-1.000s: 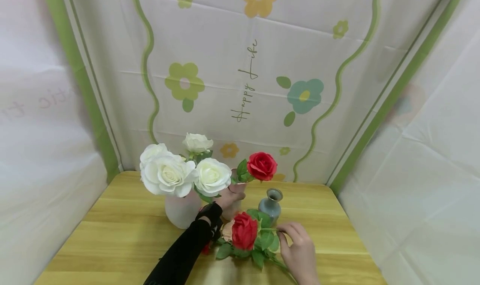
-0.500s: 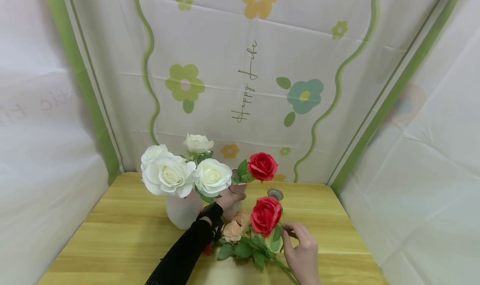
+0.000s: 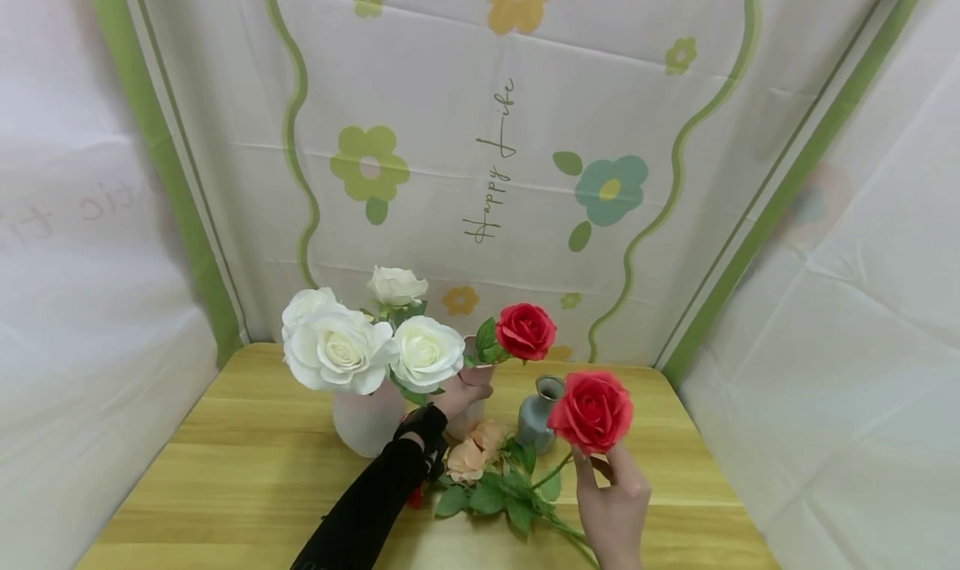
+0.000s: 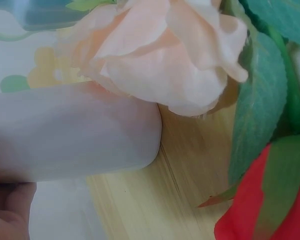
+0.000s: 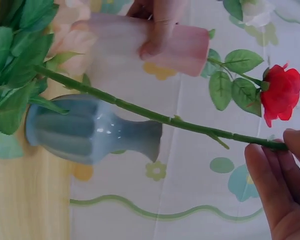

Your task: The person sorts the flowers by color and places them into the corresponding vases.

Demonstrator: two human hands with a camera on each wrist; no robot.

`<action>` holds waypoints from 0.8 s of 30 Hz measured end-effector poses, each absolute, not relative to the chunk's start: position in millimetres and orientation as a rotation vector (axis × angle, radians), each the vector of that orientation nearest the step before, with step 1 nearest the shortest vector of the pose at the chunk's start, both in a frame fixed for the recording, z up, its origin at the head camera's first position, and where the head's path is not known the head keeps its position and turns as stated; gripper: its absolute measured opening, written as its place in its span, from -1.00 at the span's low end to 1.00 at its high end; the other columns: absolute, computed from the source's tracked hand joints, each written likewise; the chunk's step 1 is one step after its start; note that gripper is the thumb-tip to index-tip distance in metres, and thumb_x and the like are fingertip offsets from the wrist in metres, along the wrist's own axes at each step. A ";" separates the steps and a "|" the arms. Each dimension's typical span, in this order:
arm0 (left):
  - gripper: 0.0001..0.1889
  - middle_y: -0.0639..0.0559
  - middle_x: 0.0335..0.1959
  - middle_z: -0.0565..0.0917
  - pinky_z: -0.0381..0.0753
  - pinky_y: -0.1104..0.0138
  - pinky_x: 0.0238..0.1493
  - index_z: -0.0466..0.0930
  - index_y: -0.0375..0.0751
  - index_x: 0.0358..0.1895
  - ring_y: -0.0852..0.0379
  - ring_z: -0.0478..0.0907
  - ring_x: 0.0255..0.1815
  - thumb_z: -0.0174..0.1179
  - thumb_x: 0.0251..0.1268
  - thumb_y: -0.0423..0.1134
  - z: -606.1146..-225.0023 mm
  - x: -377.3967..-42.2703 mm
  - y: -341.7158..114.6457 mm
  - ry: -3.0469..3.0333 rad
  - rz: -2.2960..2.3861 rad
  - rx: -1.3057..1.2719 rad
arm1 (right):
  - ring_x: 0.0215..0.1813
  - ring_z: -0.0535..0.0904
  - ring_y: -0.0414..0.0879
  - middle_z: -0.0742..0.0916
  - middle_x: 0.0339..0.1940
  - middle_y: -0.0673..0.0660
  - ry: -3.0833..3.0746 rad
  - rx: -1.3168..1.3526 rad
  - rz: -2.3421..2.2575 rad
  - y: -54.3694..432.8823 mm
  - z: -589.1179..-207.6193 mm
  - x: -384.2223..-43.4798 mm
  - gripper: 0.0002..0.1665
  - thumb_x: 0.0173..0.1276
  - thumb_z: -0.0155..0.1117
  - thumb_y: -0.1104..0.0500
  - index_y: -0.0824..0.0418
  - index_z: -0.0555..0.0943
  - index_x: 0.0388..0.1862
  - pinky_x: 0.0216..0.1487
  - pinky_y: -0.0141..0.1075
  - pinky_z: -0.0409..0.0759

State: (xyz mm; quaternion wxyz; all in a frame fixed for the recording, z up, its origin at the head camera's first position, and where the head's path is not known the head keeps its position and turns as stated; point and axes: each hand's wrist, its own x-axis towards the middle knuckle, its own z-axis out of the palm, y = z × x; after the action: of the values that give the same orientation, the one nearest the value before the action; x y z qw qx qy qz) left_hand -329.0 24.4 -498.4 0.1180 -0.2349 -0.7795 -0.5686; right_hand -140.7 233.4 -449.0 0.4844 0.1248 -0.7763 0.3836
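- Hands both busy! The left hand (image 3: 457, 397), near the middle of the frame, is wrapped round a pink vase, unmoved over the last second; the right hand (image 3: 615, 499), lower right, pinches a green stem (image 5: 160, 117) between thumb and fingers.
- Backdrop next: a white curtain (image 3: 442, 78) fills the upper frame, printed with flowers.
- Below it, the wooden counter (image 3: 202, 462) spans the lower half.
- Left of centre, the white vase (image 3: 366, 424) bears a crowd of white roses (image 3: 341, 349).
- Just right of it, here's that pink vase (image 5: 192, 50), one red rose (image 3: 527, 332) leaning out rightward.
- Low centre, peach flowers (image 3: 467, 462) and green leaves (image 3: 487, 495) lie heaped.
- Right of centre stands the blue-grey vase (image 3: 536, 424), its body back in view after the passing bloom mostly hid it half a second ago.
- And the mover, the held rose (image 3: 592, 412)! A second ago it lay against the peach flowers; now its bloom is up by the right fingertips, lower right. Picking it out of the heap looks well advanced, I'd judge, though whether the stem's far end is free I can't tell.
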 end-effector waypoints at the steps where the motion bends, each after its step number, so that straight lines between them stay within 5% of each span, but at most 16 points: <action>1: -0.08 -0.17 0.32 0.41 0.32 -0.01 0.31 0.24 -0.27 0.43 -0.12 0.29 0.36 0.49 -0.10 -0.43 -499.2 -329.5 24.2 -2.278 -1.672 -0.689 | -0.15 0.64 -0.28 0.74 -0.23 0.12 -1.889 0.289 0.935 232.9 -447.9 -141.0 -0.45 -0.11 0.42 0.69 0.31 0.68 -0.13 -0.27 -0.51 0.63; 14: -0.14 -0.32 0.27 0.40 0.27 -0.17 0.28 0.28 -0.38 0.37 -0.32 0.28 0.31 0.40 -0.16 -0.64 -479.5 -312.9 28.7 -2.152 -1.815 -0.702 | -0.36 0.70 -0.26 0.75 -0.32 0.22 -1.807 -0.024 1.242 229.9 -420.1 -133.1 -0.84 0.26 0.37 0.45 0.39 0.70 -0.16 -0.33 -0.53 0.61; 24: -0.14 -0.35 0.26 0.42 0.30 -0.18 0.25 0.30 -0.42 0.35 -0.32 0.30 0.29 0.41 -0.19 -0.66 -478.4 -310.8 27.1 -2.126 -1.811 -0.721 | -0.31 0.72 -0.14 0.72 -0.26 0.26 -1.699 -0.053 1.350 231.9 -409.4 -130.7 -0.81 0.34 0.28 0.42 0.51 0.62 -0.10 -0.18 -0.35 0.67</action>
State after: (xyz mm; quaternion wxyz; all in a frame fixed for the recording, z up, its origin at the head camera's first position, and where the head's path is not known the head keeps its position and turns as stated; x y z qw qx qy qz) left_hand -310.8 27.1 -478.4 0.1283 -0.2480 -0.7309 -0.6227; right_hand -130.7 231.9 -409.4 0.4666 -0.0218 -0.6924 0.5499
